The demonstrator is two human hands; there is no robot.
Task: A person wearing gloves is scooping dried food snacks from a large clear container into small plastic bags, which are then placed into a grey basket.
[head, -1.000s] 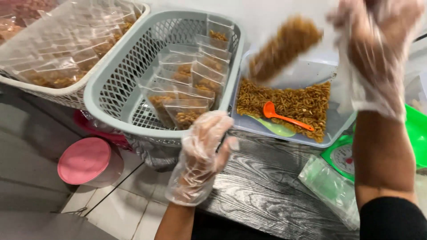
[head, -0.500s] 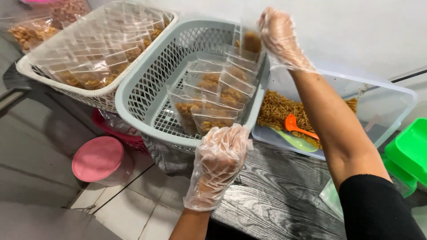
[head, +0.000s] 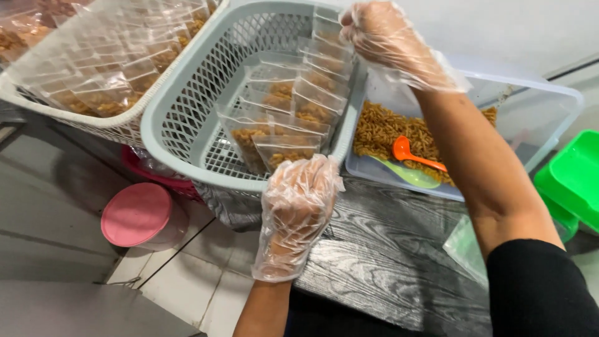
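Pouches fill half of grey basket; right hand pinching one into back row; left hand loosely curled, empty, on rim; snack remains in tub.

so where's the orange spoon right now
The orange spoon lies on the snacks in the clear tub, beside a green spoon, right of the grey basket.

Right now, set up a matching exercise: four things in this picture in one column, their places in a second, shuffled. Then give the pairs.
Things:
1. orange spoon
2. pink lid
3. left hand
4. right hand

Places:
A. at the grey basket's far right corner
B. on the floor tiles, left of the table
C. on the grey basket's near rim
D. in the clear tub of brown snack

Pairs: 1-D, 2-B, 3-C, 4-A
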